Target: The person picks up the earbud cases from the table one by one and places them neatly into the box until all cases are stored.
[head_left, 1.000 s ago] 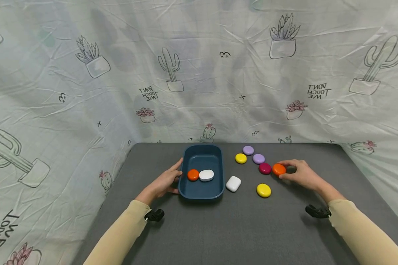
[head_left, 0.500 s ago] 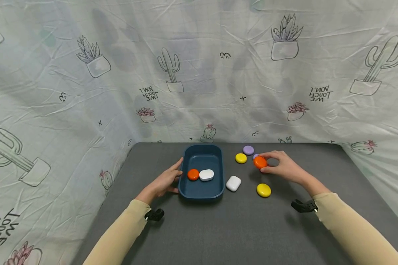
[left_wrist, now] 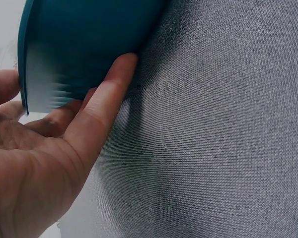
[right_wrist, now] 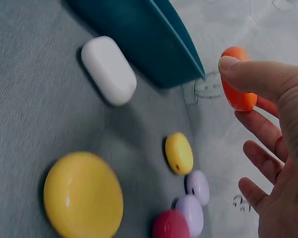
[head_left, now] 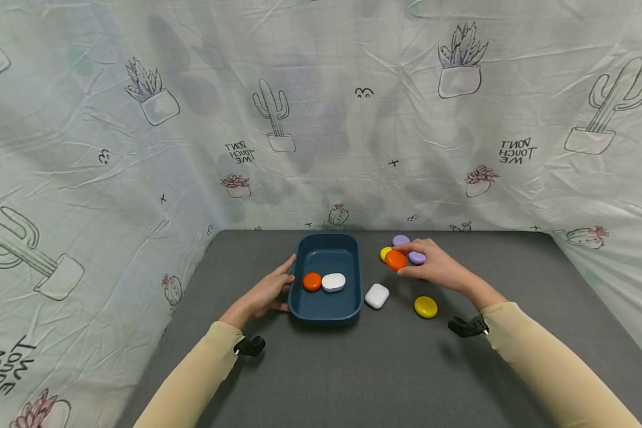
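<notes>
Orange disc point(head_left: 396, 260), glossy and rounded, is pinched by the right hand point(head_left: 436, 266) above the grey tabletop point(head_left: 380, 368), right of the blue tray point(head_left: 323, 308), touched by the left hand point(head_left: 264, 295) with extended fingers.

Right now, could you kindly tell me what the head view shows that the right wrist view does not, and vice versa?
Only the head view shows the left hand touching the tray, both sleeves, and the tray's contents: an orange disc and a white piece. Only the right wrist view shows the red disc. Both show the right hand pinching a second orange disc, the tray itself, a second white piece beside it, two yellow discs and two lilac discs.
</notes>
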Demonstrator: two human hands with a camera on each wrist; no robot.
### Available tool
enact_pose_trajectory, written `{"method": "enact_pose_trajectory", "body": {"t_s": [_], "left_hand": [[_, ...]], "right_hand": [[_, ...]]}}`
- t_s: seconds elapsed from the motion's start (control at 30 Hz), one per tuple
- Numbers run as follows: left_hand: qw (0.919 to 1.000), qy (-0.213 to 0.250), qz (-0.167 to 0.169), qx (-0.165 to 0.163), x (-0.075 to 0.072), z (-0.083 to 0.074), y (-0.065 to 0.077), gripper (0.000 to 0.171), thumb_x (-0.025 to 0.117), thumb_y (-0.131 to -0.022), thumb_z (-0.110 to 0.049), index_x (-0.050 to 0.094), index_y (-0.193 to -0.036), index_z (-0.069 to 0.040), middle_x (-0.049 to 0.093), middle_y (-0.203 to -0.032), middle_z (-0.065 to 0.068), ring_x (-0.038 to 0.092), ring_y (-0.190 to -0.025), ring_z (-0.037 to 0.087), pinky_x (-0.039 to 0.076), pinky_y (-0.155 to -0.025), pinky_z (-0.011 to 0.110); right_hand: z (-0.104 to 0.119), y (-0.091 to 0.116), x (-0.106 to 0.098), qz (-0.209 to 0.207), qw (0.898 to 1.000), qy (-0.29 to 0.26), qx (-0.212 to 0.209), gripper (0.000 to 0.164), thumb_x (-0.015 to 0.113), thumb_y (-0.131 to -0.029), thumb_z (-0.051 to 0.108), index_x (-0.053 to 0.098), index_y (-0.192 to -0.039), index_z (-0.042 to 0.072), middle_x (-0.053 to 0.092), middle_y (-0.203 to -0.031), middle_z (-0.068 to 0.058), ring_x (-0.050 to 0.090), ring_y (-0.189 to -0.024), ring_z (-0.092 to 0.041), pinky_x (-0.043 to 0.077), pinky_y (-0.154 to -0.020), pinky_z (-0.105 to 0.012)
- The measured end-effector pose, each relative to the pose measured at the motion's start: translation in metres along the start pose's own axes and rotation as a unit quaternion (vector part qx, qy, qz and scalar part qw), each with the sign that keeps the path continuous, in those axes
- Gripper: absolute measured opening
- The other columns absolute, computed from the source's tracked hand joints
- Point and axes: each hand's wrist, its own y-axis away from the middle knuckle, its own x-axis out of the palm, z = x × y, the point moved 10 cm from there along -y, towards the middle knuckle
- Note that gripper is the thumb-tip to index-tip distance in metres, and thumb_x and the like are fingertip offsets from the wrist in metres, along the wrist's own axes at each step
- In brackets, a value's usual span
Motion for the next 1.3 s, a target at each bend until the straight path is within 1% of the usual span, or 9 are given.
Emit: {"method": "enact_pose_trajectory", "body": {"t_s": [0.13, 0.33, 0.43, 0.6, 0.73, 0.9, 1.0, 1.1, 1.3], "left_hand": [[1.0000, 0.001, 0.000, 0.000, 0.000, 0.000, 0.000, 0.063, 0.040, -0.110, -0.023, 0.015, -0.163, -0.046, 0.007, -0.170, 0.012, 0.032, -0.146, 0.047, 0.058, -0.081, 0.054], [1.0000, 0.000, 0.001, 0.001, 0.000, 0.003, 0.002, 0.064, 0.041, -0.109, -0.023, 0.015, -0.163, -0.046, 0.010, -0.170, 0.014, 0.032, -0.145, 0.048, 0.058, -0.080, 0.055], [1.0000, -0.001, -0.001, 0.001, 0.002, 0.004, 0.004, 0.063, 0.040, -0.110, -0.023, 0.015, -0.163, -0.046, 0.010, -0.170, 0.015, 0.032, -0.145, 0.048, 0.058, -0.081, 0.055], [1.0000, 0.001, -0.006, -0.003, 0.005, 0.005, 0.008, 0.063, 0.039, -0.110, -0.023, 0.014, -0.163, -0.045, 0.010, -0.170, 0.015, 0.032, -0.145, 0.049, 0.058, -0.081, 0.056], [0.9999, 0.001, -0.011, -0.006, 0.008, 0.006, 0.011, 0.063, 0.039, -0.110, -0.023, 0.014, -0.163, -0.045, 0.010, -0.170, 0.016, 0.030, -0.146, 0.049, 0.058, -0.080, 0.056], [0.9999, 0.000, -0.010, -0.007, 0.008, 0.008, 0.014, 0.064, 0.039, -0.109, -0.023, 0.014, -0.163, -0.044, 0.010, -0.170, 0.017, 0.028, -0.146, 0.050, 0.058, -0.079, 0.055], [0.9999, -0.003, -0.007, -0.008, 0.007, 0.009, 0.015, 0.064, 0.040, -0.109, -0.023, 0.014, -0.163, -0.045, 0.011, -0.169, 0.017, 0.029, -0.146, 0.050, 0.058, -0.079, 0.054], [1.0000, -0.006, -0.003, -0.006, 0.006, 0.009, 0.017, 0.064, 0.040, -0.109, -0.024, 0.014, -0.163, -0.046, 0.012, -0.169, 0.018, 0.029, -0.146, 0.050, 0.059, -0.078, 0.054], [0.9999, -0.009, 0.004, -0.005, 0.003, 0.009, 0.020, 0.064, 0.041, -0.109, -0.024, 0.015, -0.163, -0.047, 0.011, -0.170, 0.016, 0.029, -0.146, 0.050, 0.059, -0.078, 0.053]], "right_hand": [[0.017, -0.008, 0.007, 0.003, 1.000, -0.010, -0.016, 0.061, 0.081, -0.088, 0.042, 0.063, -0.141, 0.016, 0.058, -0.139, -0.010, 0.039, -0.129, -0.035, 0.038, -0.101, -0.060], [0.041, -0.023, 0.023, 0.011, 0.999, -0.005, -0.046, 0.054, 0.082, -0.088, 0.035, 0.066, -0.137, 0.021, 0.062, -0.128, -0.003, 0.041, -0.123, -0.035, 0.040, -0.093, -0.051], [0.050, -0.030, 0.030, 0.013, 0.998, 0.000, -0.058, 0.052, 0.083, -0.088, 0.033, 0.067, -0.136, 0.022, 0.063, -0.125, -0.001, 0.042, -0.123, -0.034, 0.039, -0.094, -0.051], [0.063, -0.041, 0.041, 0.020, 0.997, 0.028, -0.069, 0.052, 0.084, -0.087, 0.032, 0.068, -0.135, 0.021, 0.062, -0.129, -0.002, 0.041, -0.127, -0.029, 0.040, -0.099, -0.055], [0.072, -0.049, 0.051, 0.040, 0.994, 0.059, -0.079, 0.050, 0.082, -0.088, 0.032, 0.068, -0.135, 0.020, 0.062, -0.128, -0.003, 0.042, -0.123, -0.028, 0.042, -0.096, -0.052], [0.079, -0.059, 0.066, 0.054, 0.987, 0.123, -0.088, 0.050, 0.081, -0.088, 0.035, 0.069, -0.134, 0.021, 0.064, -0.127, -0.002, 0.045, -0.117, -0.026, 0.041, -0.097, -0.048], [0.082, -0.064, 0.074, 0.060, 0.982, 0.160, -0.086, 0.050, 0.081, -0.087, 0.036, 0.070, -0.134, 0.022, 0.064, -0.125, 0.000, 0.045, -0.119, -0.025, 0.038, -0.101, -0.048], [0.085, -0.067, 0.080, 0.064, 0.978, 0.182, -0.083, 0.050, 0.083, -0.086, 0.035, 0.070, -0.133, 0.022, 0.065, -0.123, -0.001, 0.044, -0.122, -0.027, 0.037, -0.103, -0.050], [0.088, -0.071, 0.086, 0.067, 0.977, 0.194, -0.062, 0.049, 0.083, -0.085, 0.036, 0.072, -0.130, 0.021, 0.066, -0.120, 0.000, 0.042, -0.127, -0.029, 0.036, -0.104, -0.050]]}}
